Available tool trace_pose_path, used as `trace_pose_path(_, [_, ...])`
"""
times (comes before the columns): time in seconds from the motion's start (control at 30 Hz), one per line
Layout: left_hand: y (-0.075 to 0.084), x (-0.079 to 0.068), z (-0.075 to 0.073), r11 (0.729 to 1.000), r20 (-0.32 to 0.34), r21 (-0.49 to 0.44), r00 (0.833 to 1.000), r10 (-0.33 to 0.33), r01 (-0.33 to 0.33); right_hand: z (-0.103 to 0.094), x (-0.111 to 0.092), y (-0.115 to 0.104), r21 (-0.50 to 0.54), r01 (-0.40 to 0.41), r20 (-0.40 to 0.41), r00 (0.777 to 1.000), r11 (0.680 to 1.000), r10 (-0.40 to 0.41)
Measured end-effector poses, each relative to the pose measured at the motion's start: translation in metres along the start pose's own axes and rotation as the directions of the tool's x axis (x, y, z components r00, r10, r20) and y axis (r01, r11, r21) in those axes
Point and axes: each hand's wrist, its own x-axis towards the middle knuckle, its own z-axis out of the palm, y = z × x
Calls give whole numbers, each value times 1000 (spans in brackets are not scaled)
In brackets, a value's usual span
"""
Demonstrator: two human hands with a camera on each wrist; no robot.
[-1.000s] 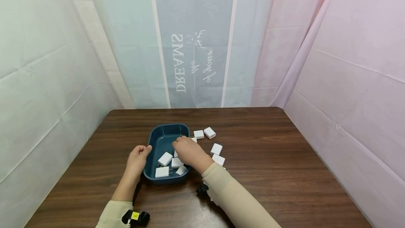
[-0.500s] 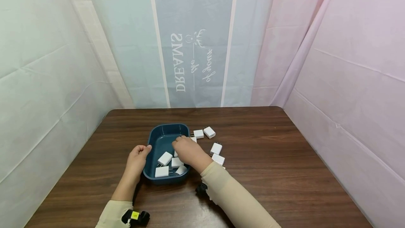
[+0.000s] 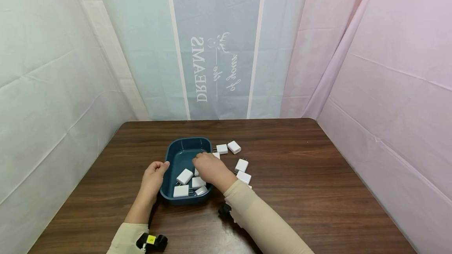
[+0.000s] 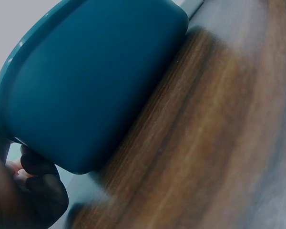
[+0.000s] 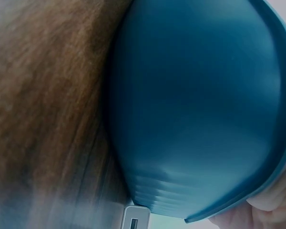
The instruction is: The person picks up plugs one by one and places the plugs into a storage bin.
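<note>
A dark blue rounded tray (image 3: 188,143) stands on the table with several white USB charger plugs inside, one a white charger (image 3: 181,191) near its front. My left hand (image 3: 152,175) pinches the tray's left rim between thumb and fingers; the left wrist view shows curled fingers (image 4: 40,186) at the tray's corner. My right hand (image 3: 212,169) reaches over the right rim, fingers curled and pointing down inside. Part of another charger (image 3: 196,171) shows beside it. What the right fingertips hold is hidden. In the right wrist view, fingers (image 5: 271,205) lie right at the rim.
Several more white chargers lie right of the tray, among them a charger (image 3: 234,147) at the back and a charger (image 3: 243,177) near the right forearm. The brown wooden table (image 3: 300,191) ends at a fabric backdrop (image 3: 219,50), with white cloth at both sides.
The charger in the tray's front right corner has tipped and turned slightly. Both hands and the tray have stayed in place.
</note>
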Motion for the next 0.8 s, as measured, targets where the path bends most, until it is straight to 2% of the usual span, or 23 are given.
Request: trace_pose_path(0.8, [1, 0, 0, 1000, -5, 4, 1000, -2, 2, -1, 0, 1, -13, 11, -9, 1000, 1000, -12])
